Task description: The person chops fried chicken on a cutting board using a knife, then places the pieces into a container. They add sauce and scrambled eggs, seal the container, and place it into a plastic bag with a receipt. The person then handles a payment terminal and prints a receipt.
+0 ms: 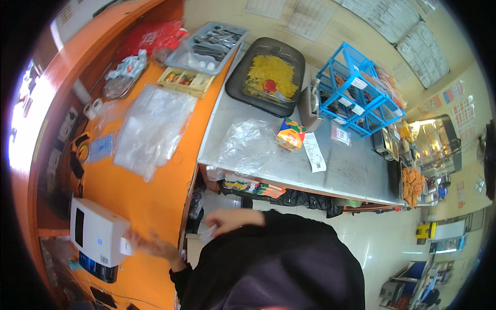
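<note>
My left hand point(153, 245) reaches palm-up to the side of a white boxy machine point(99, 232), which looks like a printer. Its fingers are blurred and lie beside a small white paper slip point(126, 247) sticking out of the machine; thumb and fingers look apart. In front of my body, my right hand point(230, 221) is closed on a crumpled whitish piece point(208, 233), paper or plastic, I cannot tell which. A printed receipt point(314, 153) lies on the steel table point(348, 170), touching or close beside an orange-and-yellow carton point(291, 133).
The orange counter point(155, 197) holds clear plastic bags point(153, 128) and a cutlery tray point(209, 46). On the steel table stand a dark tub of yellow rice point(269, 73) and a blue rack point(358, 89). Fried food point(412, 186) sits far right. Cables point(120, 296) run below the machine.
</note>
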`<state>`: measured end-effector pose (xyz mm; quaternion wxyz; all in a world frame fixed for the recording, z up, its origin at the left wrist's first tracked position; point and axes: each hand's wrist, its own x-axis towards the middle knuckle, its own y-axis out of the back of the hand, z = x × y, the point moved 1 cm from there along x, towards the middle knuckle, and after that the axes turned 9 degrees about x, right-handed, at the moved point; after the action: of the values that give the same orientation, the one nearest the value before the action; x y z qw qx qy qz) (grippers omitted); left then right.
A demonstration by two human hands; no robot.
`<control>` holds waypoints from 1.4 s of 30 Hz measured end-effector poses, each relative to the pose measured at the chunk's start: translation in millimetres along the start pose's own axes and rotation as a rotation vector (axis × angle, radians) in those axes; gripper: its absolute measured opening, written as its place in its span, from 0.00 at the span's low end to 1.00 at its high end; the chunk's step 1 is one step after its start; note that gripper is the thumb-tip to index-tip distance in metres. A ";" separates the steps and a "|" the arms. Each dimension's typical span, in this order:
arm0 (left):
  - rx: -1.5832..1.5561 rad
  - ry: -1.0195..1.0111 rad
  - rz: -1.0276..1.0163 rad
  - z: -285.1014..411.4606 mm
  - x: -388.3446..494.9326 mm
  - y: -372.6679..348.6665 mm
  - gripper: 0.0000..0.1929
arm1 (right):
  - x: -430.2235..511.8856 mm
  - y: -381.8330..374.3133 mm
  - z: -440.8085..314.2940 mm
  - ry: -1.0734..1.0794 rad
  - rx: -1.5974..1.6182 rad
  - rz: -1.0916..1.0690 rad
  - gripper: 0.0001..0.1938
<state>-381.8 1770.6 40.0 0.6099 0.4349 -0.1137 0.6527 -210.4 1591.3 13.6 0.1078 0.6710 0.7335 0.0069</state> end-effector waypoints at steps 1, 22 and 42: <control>-0.078 -0.078 -0.138 25.7 -0.7 -19.3 0.20 | -35.2 26.9 -0.6 0.029 0.036 0.227 0.18; -0.721 -0.181 -1.027 219.4 -89.8 -168.2 0.14 | -229.3 275.8 49.7 -0.137 -0.993 0.975 0.18; -0.548 0.961 0.072 -136.8 -31.1 73.1 0.09 | 164.2 -38.2 -80.7 0.643 -0.381 -0.008 0.10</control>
<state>-509.8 1825.0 -35.5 0.6612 -0.0906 -0.0030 0.7447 -274.0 1760.2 62.1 -0.0053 0.5997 0.7179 0.3534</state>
